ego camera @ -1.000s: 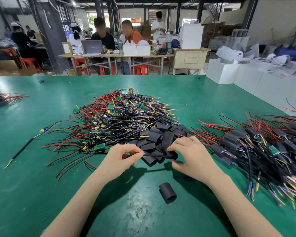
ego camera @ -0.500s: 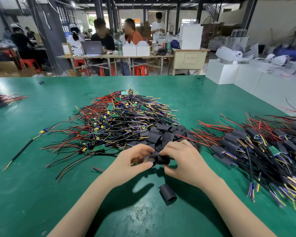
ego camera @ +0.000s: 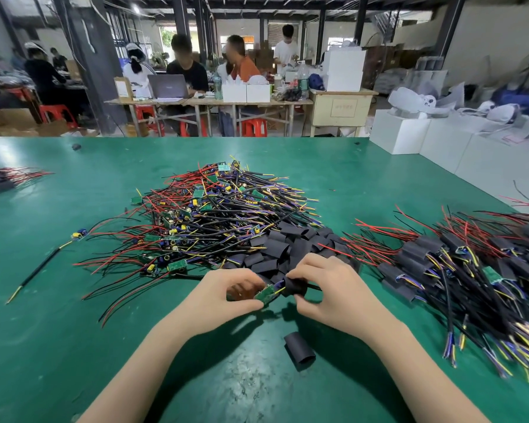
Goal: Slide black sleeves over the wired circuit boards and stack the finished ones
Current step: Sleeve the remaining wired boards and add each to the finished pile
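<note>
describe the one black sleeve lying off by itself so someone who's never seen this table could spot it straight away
Start at the green table and find the person's two forearms near its front edge. Between them, on bare mat just below the right hand, lies the lone black sleeve, a short open-ended tube. Unlike the heap of sleeves above the hands, it touches nothing and has no wires.

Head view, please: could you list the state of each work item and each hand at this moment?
left hand: pinching the green circuit board, bare, not yet covered
right hand: grip closed round a black sleeve, on the wires beside the board
loose sleeve: lying alone on the green table, untouched
pile of unsleeved boards: tangled heap
empty sleeves: heaped
finished pile: sleeved, stacked at right
</note>
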`<state>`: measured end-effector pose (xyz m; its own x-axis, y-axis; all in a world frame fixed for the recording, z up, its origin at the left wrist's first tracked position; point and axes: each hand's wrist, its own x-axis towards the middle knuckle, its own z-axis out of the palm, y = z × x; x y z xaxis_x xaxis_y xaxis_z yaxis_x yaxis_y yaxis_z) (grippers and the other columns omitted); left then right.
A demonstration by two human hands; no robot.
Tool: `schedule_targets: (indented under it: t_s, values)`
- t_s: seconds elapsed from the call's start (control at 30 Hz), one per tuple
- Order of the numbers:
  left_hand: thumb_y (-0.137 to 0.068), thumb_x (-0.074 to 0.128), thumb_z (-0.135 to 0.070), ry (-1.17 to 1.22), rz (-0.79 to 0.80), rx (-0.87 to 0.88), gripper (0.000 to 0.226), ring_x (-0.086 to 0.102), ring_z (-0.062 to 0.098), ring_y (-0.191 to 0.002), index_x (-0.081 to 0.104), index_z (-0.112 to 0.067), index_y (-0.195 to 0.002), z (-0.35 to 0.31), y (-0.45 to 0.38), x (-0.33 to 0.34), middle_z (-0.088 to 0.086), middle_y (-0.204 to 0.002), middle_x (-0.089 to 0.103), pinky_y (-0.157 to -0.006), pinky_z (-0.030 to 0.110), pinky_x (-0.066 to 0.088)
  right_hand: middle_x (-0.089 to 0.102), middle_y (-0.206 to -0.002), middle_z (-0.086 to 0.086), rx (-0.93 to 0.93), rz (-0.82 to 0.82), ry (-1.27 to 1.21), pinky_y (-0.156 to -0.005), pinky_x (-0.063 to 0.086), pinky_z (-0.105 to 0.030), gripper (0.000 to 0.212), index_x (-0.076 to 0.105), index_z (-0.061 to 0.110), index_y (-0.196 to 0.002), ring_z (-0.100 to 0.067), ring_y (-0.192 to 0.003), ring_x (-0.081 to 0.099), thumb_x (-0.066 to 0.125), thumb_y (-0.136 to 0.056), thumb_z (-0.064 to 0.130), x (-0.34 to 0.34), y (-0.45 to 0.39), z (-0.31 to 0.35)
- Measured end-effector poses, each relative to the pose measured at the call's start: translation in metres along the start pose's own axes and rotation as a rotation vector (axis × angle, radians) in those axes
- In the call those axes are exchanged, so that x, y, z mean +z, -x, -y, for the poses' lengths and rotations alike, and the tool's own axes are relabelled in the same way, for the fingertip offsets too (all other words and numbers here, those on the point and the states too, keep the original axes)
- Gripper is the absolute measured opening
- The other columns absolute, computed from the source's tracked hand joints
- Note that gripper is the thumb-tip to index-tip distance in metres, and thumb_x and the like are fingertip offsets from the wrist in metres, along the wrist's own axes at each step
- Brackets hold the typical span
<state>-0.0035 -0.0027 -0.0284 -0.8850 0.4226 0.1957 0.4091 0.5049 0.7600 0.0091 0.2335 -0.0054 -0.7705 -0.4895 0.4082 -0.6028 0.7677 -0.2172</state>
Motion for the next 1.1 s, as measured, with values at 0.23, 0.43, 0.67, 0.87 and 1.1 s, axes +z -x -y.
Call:
schedule_targets:
  t_s: [0.23,0.43,0.67,0.87,1.1]
  values:
    - [-0.084,0.074,-0.014,0.032,-0.082,0.033,0.015,0.067,0.01,-0.084,0.072,-0.027,-0.093,-0.003,-0.001,0.002,-0.008,-0.087,0.072,-0.077,0.03,0.053,0.062,-0.093,0.003,-0.005,0.007,-0.067,-0.076,0.046,-0.028,0.028,0.071,0.018,-0.1,-0.016,-0.08,0.057,0.07,-0.072,0.018,0.001,0.001,0.003]
    - [-0.081,0.075,-0.008,-0.011,-0.149,0.102,0.024,0.067,0.009,-0.088,0.073,-0.028,-0.093,-0.007,-0.001,0.003,-0.013,-0.087,0.072,-0.08,0.03,0.052,0.062,-0.091,0.005,0.066,0.043,-0.213,-0.079,0.04,-0.014,0.027,0.074,0.017,-0.103,-0.008,-0.083,0.057,0.071,-0.077,0.023,0.0,0.001,0.0]
    - [-0.079,0.075,-0.003,-0.04,-0.217,0.164,0.031,0.065,0.009,-0.088,0.073,-0.03,-0.091,-0.011,0.0,0.004,-0.016,-0.089,0.07,-0.078,0.03,0.051,0.063,-0.082,0.008,0.117,0.065,-0.335,-0.068,0.037,-0.009,0.017,0.076,0.024,-0.09,-0.005,-0.076,0.056,0.073,-0.074,0.02,-0.002,-0.001,0.001]
    - [-0.074,0.074,0.004,-0.078,-0.247,0.222,0.034,0.062,0.009,-0.085,0.072,-0.027,-0.088,-0.011,-0.002,0.004,-0.013,-0.089,0.069,-0.073,0.018,0.046,0.063,-0.079,0.007,0.151,0.008,-0.446,-0.064,0.044,-0.016,0.019,0.077,0.025,-0.09,-0.007,-0.07,0.057,0.075,-0.074,0.016,0.001,-0.001,0.005]
    - [-0.078,0.077,-0.002,0.209,-0.137,0.12,0.029,0.07,0.018,-0.096,0.072,-0.025,-0.095,-0.006,-0.002,-0.001,-0.004,-0.098,0.073,-0.081,0.022,0.055,0.064,-0.087,0.005,0.095,-0.074,-0.375,-0.074,0.046,-0.013,0.027,0.076,0.016,-0.1,-0.004,-0.074,0.059,0.077,-0.074,0.014,0.004,-0.001,0.006]
